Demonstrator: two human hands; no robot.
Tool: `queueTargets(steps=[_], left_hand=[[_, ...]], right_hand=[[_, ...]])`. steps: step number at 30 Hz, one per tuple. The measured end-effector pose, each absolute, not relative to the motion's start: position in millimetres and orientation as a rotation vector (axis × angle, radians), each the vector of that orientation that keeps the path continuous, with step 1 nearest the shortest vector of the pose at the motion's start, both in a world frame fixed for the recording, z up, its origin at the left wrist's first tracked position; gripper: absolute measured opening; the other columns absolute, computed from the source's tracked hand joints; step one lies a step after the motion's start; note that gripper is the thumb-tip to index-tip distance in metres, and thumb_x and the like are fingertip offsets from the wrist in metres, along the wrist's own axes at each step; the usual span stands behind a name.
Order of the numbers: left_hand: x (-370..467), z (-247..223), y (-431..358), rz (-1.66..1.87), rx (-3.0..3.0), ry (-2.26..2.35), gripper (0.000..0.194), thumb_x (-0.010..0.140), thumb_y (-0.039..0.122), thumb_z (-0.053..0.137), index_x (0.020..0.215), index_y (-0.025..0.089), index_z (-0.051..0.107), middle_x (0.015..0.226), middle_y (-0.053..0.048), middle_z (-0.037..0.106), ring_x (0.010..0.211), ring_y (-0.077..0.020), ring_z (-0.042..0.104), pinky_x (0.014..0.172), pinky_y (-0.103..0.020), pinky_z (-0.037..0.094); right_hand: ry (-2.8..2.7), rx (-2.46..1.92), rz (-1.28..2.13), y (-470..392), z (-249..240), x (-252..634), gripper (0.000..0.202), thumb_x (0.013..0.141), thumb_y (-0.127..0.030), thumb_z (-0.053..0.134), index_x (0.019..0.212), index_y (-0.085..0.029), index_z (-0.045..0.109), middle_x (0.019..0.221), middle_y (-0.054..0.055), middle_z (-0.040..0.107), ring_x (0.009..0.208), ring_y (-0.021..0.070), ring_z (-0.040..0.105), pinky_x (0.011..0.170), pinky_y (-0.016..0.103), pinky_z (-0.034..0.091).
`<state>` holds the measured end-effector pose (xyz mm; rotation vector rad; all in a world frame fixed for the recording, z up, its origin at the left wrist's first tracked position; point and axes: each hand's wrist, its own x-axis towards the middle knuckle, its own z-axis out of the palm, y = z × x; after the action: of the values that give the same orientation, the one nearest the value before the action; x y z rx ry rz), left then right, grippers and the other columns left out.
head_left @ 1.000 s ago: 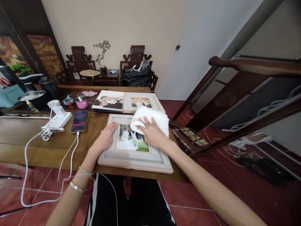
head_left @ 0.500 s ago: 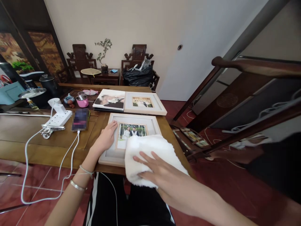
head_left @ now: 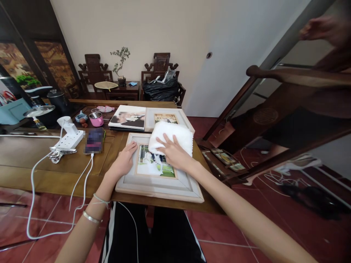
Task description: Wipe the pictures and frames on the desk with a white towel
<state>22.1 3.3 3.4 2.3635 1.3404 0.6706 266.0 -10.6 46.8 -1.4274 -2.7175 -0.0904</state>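
A pale framed photo (head_left: 156, 186) lies flat near the front edge of the wooden table (head_left: 82, 179). On its left border rests my left hand (head_left: 124, 159), fingers extended and holding nothing. My right hand (head_left: 175, 153) lies spread on top of a fluffy white cloth (head_left: 174, 133), pressing it over the upper right of the frame. The cloth covers part of the picture and overlaps a second framed photo (head_left: 150, 118) behind. Beside that second frame, to its left, is a photo book (head_left: 128, 117).
Left on the table are a phone (head_left: 94, 140), a power strip (head_left: 72, 140) with white cables, a pink cup (head_left: 95, 119) and a dark kettle (head_left: 57, 100). A dark wooden chair (head_left: 274, 113) stands at right, with a person's hand (head_left: 319, 29) beyond it.
My right hand and the cloth have moved up and away from me, from the frame's lower right to its upper right. The person behind the chair has shifted; a raised hand now shows.
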Motion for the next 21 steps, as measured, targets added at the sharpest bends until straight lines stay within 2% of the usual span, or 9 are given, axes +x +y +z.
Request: queueTargets(steps=[5,8,11,16,21], left_hand=[[23,3,2,0.68,2.374,1.354,0.064,0.077,-0.003,0.032,0.138,0.014,0.043,0.148,-0.01,0.038,0.14,-0.0198,0.029,0.116,-0.046,0.024],[24,2,2,0.672,2.386,1.362,0.064,0.077,-0.003,0.032,0.138,0.013,0.043,0.148,-0.01,0.039,0.14,-0.0198,0.029,0.116,-0.046,0.025],[23,1,3,0.696,2.39,1.358,0.065,0.076,-0.003,0.033,0.138,0.014,0.044,0.147,-0.01,0.04,0.14,-0.0196,0.03,0.116,-0.046,0.025],[23,0,3,0.707,2.397,1.344,0.066,0.075,-0.003,0.034,0.137,0.015,0.044,0.147,-0.01,0.041,0.14,-0.0199,0.03,0.115,-0.047,0.026],[24,7,3,0.631,2.392,1.361,0.065,0.075,-0.004,0.033,0.137,0.012,0.044,0.148,-0.013,0.038,0.14,-0.0213,0.029,0.115,-0.048,0.026]], right_hand=[[-2.873,-1.336,0.198,-70,67,258,0.066,0.066,0.007,0.041,0.125,-0.015,0.059,0.149,0.014,0.034,0.14,0.0367,0.017,0.107,0.065,0.02],[-2.955,-1.17,0.464,-106,87,258,0.073,0.064,0.009,0.038,0.126,-0.022,0.059,0.149,0.008,0.036,0.141,0.0305,0.017,0.109,0.061,0.024],[-2.939,-1.038,0.59,-122,94,257,0.074,0.062,0.01,0.038,0.124,-0.024,0.06,0.149,0.005,0.036,0.141,0.0264,0.018,0.112,0.055,0.024],[-2.841,-1.108,0.381,-93,67,253,0.072,0.063,0.009,0.039,0.125,-0.021,0.059,0.151,0.007,0.032,0.142,0.0263,0.013,0.113,0.056,0.017],[-2.752,-1.338,-0.035,-25,46,255,0.066,0.068,0.006,0.043,0.129,-0.016,0.056,0.151,0.012,0.029,0.141,0.0338,0.012,0.11,0.063,0.014]])
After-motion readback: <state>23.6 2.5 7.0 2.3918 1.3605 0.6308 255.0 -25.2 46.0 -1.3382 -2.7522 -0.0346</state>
